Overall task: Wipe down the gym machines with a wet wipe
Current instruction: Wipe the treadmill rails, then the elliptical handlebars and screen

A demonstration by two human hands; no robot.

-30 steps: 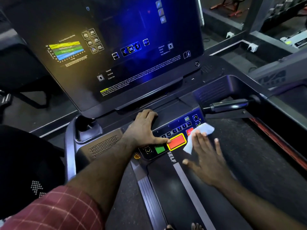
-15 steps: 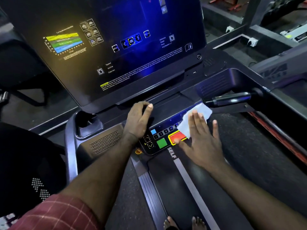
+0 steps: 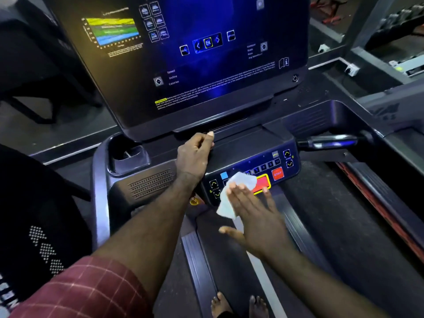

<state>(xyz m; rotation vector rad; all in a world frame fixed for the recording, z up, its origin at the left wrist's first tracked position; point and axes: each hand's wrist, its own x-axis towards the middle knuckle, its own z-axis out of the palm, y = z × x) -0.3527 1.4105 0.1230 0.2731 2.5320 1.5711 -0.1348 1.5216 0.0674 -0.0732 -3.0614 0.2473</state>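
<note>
The right hand, fingers flat and spread, presses the pale crumpled wet wipe onto the treadmill's dark button panel. The left hand rests empty, fingers relaxed, on the console (bracing, probably). The big glossy screen likely remains to be wiped.

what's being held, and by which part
Nothing gripped: the right hand presses the wet wipe under flat fingers; the left hand rests on the console.
</note>
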